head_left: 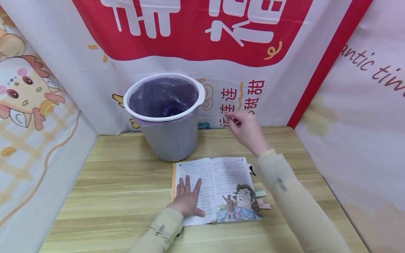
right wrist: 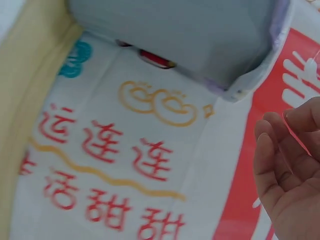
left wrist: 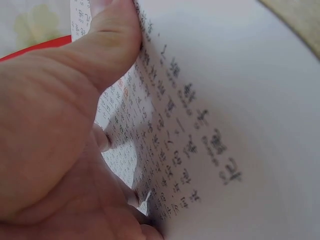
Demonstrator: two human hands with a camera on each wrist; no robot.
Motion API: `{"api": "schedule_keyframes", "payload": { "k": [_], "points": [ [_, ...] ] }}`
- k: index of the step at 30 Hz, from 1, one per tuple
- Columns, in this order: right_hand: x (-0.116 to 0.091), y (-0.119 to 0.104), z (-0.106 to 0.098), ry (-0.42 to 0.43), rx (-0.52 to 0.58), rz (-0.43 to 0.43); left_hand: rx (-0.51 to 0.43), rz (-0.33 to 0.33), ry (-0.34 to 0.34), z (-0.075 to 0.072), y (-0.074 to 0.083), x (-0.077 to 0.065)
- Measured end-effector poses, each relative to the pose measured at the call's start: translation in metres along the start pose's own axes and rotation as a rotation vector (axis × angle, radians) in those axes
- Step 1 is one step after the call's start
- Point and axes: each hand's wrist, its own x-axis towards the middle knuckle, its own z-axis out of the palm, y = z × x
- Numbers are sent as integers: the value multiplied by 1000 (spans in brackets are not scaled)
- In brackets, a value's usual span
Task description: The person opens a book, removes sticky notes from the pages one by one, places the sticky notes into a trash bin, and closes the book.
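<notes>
An open book (head_left: 227, 172) lies on the wooden table, with printed text on both pages and a drawn long-haired figure at the lower right. My left hand (head_left: 186, 200) rests on its left page, fingers spread; the left wrist view shows thumb and palm against the printed paper (left wrist: 200, 100). My right hand (head_left: 245, 130) is raised beyond the book's upper right corner, to the right of a grey bin (head_left: 172, 140). Its fingers (right wrist: 272, 175) are loosely bent, apart from the thumb, and nothing shows between them. A purple bag (head_left: 142, 96) lines the bin under its white rim.
Coloured page tabs (head_left: 264, 205) stick out from the book's right edge. The bin stands at the back of the table (head_left: 120, 196), close to a printed cloth (head_left: 212, 66). More printed cloth hangs along the left and right sides.
</notes>
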Motion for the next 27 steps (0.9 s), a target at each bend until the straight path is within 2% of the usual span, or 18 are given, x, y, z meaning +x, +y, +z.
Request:
{"api": "schedule_keyframes", "payload": {
  "k": [6,11,17,27],
  "points": [
    [-46,31,11,61,-22,-42,-3,-3,-18,-2,2,-1],
    [-80,50,18,62,-11,8,-11,-8,-31,-3,4,-1],
    [-115,66,19,25,-5,124,-18,-11,-36,-4,4,-1],
    [-177,88,31,-88,22,454,-24,-12,-32,-4,5,-1]
  ]
}}
